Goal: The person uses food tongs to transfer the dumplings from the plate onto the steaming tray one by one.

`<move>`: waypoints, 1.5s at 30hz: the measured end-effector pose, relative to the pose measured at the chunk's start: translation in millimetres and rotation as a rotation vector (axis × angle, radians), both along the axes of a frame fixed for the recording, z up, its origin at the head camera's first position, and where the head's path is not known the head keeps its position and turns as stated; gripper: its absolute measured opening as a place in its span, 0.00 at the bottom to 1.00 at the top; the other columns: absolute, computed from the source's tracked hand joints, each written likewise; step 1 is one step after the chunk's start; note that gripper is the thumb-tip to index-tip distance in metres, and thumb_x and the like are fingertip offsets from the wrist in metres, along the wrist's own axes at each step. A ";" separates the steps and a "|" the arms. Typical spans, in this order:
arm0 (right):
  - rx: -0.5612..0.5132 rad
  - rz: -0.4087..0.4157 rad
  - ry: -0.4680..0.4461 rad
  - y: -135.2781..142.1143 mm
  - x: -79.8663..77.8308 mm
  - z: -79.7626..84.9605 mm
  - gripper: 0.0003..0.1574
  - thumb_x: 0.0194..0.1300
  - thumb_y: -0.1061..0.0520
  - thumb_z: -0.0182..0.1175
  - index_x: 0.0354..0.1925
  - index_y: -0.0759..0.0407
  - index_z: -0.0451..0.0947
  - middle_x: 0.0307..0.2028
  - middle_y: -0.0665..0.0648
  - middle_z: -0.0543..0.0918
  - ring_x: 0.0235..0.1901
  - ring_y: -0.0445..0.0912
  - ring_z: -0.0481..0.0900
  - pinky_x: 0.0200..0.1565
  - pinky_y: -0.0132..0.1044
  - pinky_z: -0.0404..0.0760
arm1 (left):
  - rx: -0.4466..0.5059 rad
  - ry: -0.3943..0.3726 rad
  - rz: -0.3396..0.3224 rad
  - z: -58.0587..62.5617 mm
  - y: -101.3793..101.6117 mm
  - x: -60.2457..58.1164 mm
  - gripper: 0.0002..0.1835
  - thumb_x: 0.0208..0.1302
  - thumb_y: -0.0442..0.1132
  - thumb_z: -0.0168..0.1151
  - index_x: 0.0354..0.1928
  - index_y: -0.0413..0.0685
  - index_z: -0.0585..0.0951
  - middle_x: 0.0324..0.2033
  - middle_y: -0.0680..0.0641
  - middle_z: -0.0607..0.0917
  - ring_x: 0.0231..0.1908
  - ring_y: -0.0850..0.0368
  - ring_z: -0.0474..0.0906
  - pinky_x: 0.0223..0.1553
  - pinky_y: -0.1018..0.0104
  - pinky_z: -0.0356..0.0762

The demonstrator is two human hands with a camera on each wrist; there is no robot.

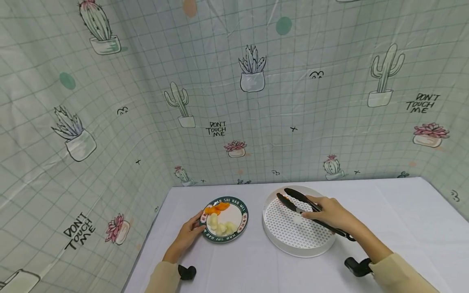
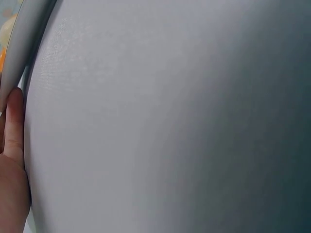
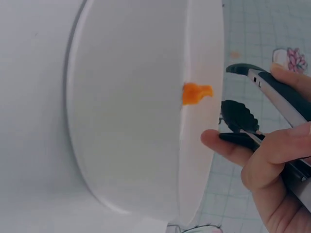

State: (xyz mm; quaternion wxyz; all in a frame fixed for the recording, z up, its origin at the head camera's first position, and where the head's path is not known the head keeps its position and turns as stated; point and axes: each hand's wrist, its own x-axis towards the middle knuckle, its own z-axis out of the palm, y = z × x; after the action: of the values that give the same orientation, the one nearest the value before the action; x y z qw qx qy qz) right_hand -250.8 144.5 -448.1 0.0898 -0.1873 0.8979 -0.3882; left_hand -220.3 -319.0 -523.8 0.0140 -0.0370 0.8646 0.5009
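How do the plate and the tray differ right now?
The plate is smaller; the tray is wider and deeper. The plate has a green lettered rim, while the tray is plain white with a perforated base. The plate holds orange pieces and pale pieces; the tray shows one orange piece. Both are round.

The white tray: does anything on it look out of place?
Slightly: a lone orange piece sits at the far edge of the white tray, against the inner wall rather than out on the holed base. I see no spill or damage.
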 end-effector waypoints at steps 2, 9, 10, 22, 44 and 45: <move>-0.031 0.001 -0.012 -3.4 1.1 1.7 0.50 0.63 0.45 0.68 0.70 0.74 0.62 0.55 0.85 0.73 0.22 0.68 0.81 0.25 0.58 0.83 | 0.009 -0.006 0.001 -0.3 -0.3 -0.5 0.31 0.70 0.33 0.59 0.74 0.41 0.65 0.72 0.33 0.63 0.60 0.42 0.68 0.63 0.45 0.67; -0.050 0.079 0.044 -22.5 6.0 6.7 0.49 0.63 0.42 0.67 0.70 0.71 0.65 0.59 0.80 0.73 0.44 0.72 0.80 0.40 0.60 0.83 | 0.010 -0.010 -0.002 -1.9 -0.1 -1.9 0.32 0.70 0.33 0.59 0.74 0.41 0.64 0.72 0.33 0.63 0.63 0.40 0.68 0.65 0.44 0.66; -0.056 0.085 0.044 -25.9 7.2 7.0 0.49 0.63 0.41 0.67 0.70 0.70 0.65 0.59 0.79 0.73 0.44 0.70 0.81 0.40 0.58 0.83 | 0.008 -0.012 -0.002 -1.8 0.1 -1.8 0.32 0.70 0.33 0.59 0.74 0.41 0.64 0.72 0.33 0.63 0.64 0.39 0.67 0.66 0.43 0.65; -0.102 0.208 -0.005 -77.6 20.0 11.4 0.48 0.62 0.44 0.69 0.69 0.69 0.66 0.25 0.58 0.77 0.14 0.38 0.64 0.21 0.35 0.75 | 0.010 0.002 -0.005 0.8 0.9 -2.6 0.32 0.70 0.33 0.59 0.74 0.40 0.64 0.72 0.33 0.63 0.66 0.38 0.64 0.67 0.42 0.62; -0.021 0.148 -0.101 -137.5 44.8 -2.3 0.50 0.59 0.44 0.72 0.70 0.67 0.67 0.55 0.76 0.78 0.04 0.41 0.68 0.09 0.36 0.72 | 0.031 -0.019 0.000 2.6 0.0 -0.5 0.32 0.70 0.33 0.59 0.74 0.41 0.64 0.72 0.33 0.63 0.60 0.43 0.68 0.63 0.45 0.67; -0.018 0.146 -0.100 -139.0 45.6 -4.0 0.49 0.59 0.44 0.72 0.70 0.67 0.67 0.56 0.76 0.77 0.04 0.41 0.68 0.09 0.36 0.72 | 0.027 -0.018 0.001 2.1 -0.3 -0.6 0.32 0.70 0.33 0.59 0.74 0.41 0.64 0.72 0.33 0.63 0.60 0.43 0.69 0.63 0.46 0.68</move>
State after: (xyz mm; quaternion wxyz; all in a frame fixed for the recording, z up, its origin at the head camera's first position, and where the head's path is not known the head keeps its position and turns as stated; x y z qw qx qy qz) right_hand -205.3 5.6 -452.1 0.1608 -0.2335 0.8726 -0.3977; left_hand -221.0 -319.4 -521.7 0.0221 -0.0416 0.8575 0.5123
